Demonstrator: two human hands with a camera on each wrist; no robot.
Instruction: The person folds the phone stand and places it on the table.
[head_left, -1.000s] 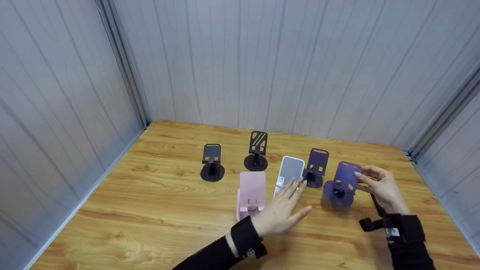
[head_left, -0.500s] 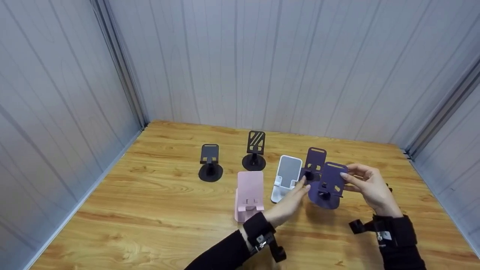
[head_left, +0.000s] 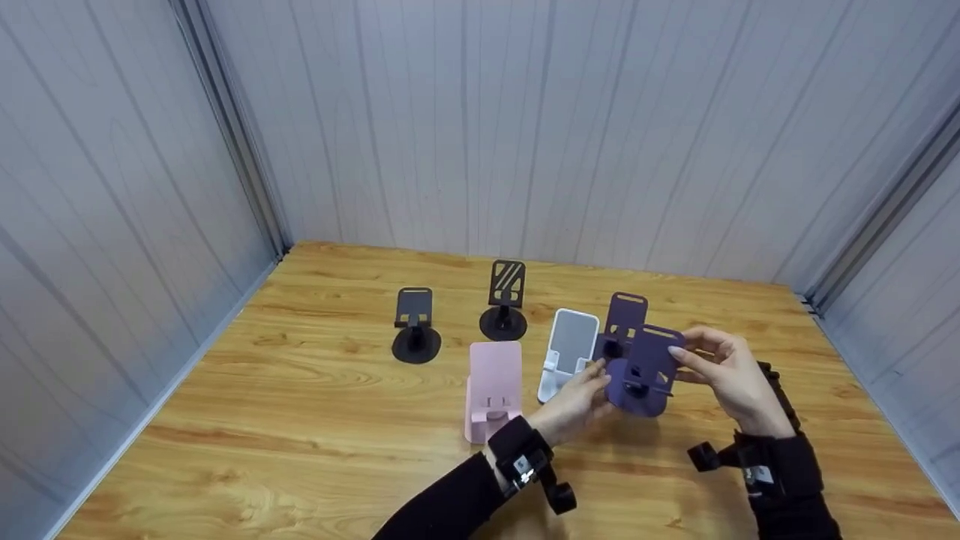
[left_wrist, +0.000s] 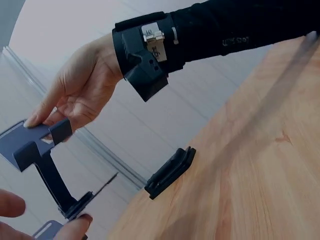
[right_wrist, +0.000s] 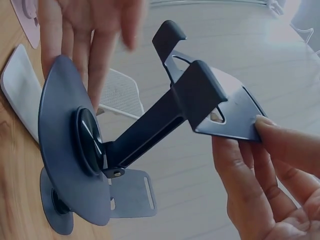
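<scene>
My right hand [head_left: 726, 379] pinches the upper plate of a purple phone stand [head_left: 654, 358], thumb on the front and fingers behind. The stand is tilted and held up off the table, its round base [right_wrist: 62, 145] facing down and left. My left hand [head_left: 571, 409] is at the base; in the right wrist view its extended fingers [right_wrist: 80, 62] reach behind the disc's edge, and its thumb stands apart. A second purple phone stand [head_left: 627, 309] stands just behind, partly hidden by the held one. Beside it is a white phone stand [head_left: 574, 336], its lower part overlapped by my left fingers.
A pink phone stand [head_left: 495, 371] stands left of my left wrist. Farther back are two black phone stands, one with a solid plate [head_left: 414, 303] and one with slanted slots [head_left: 504, 321]. A flat black object [left_wrist: 171, 172] lies on the wooden table [head_left: 300, 465] near my right wrist.
My right hand has carried the purple phone stand leftward, in front of the other purple one. My left hand has moved from over the white stand to the held stand's base.
</scene>
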